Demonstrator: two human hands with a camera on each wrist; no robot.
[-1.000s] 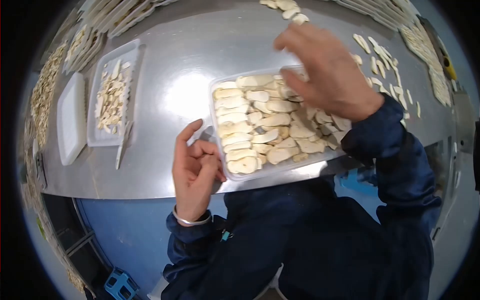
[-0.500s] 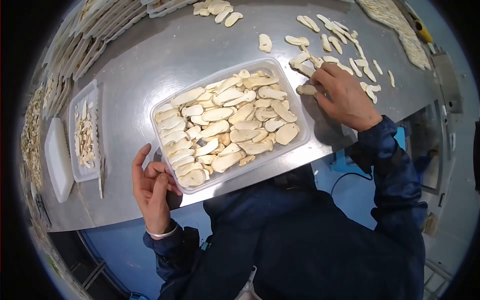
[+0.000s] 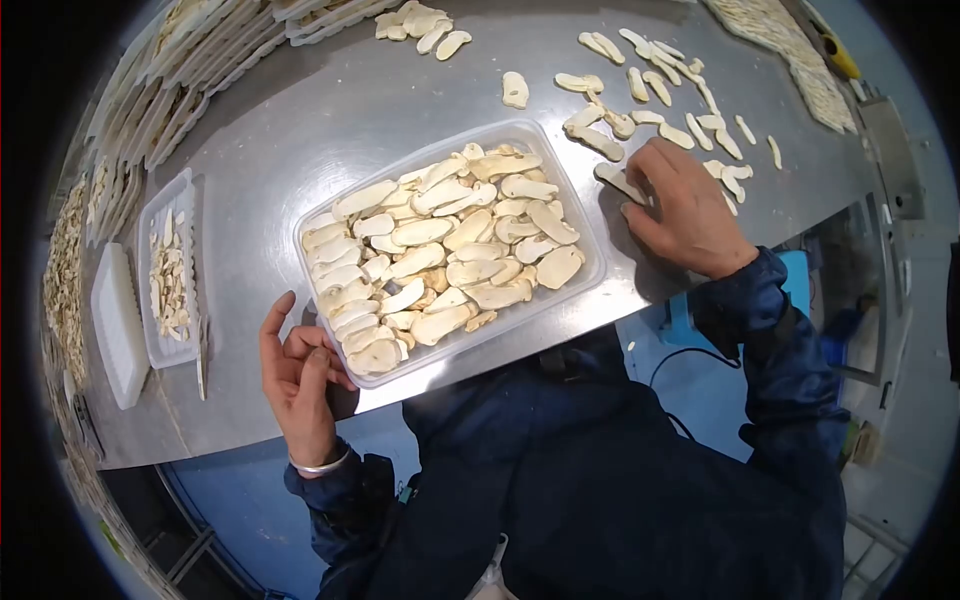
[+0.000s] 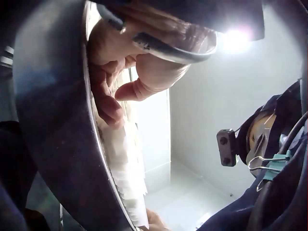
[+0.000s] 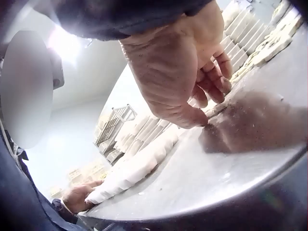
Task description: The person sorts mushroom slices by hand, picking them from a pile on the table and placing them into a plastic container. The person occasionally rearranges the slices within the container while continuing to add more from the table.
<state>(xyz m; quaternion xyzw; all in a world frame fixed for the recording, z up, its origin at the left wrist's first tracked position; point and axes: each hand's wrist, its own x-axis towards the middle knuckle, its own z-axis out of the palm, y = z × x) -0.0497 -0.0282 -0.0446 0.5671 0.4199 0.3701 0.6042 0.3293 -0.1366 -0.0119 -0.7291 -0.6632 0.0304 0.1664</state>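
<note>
A shallow clear plastic tray [image 3: 580, 215] lies near the table's front edge, covered with overlapping pale mushroom slices [image 3: 422, 232]. At its lower left corner rests my left hand [image 3: 304, 384], fingers loosely bent against the side and index finger pointing up. In the left wrist view this hand [image 4: 132, 67] is right at the tray's white ridged side [image 4: 126, 178]. Right of the tray, my right hand [image 3: 690, 212] pinches a single mushroom slice [image 3: 618, 181] between thumb and fingers, low over the table. The right wrist view shows the right thumb and fingertips close to the metal surface.
Loose slices [image 3: 700, 130] lie scattered beyond the right hand, and a small pile [image 3: 415, 22] sits at the back. On the left are a tray of small pieces [image 3: 187, 270], a knife [image 3: 202, 375] and a white tray [image 3: 118, 325]. Stacked trays [image 3: 175, 85] stand back left.
My right hand has come down from over the tray to the table on the right and taken hold of a slice, which has turned slightly. The left hand stays at the tray corner. The view has shifted.
</note>
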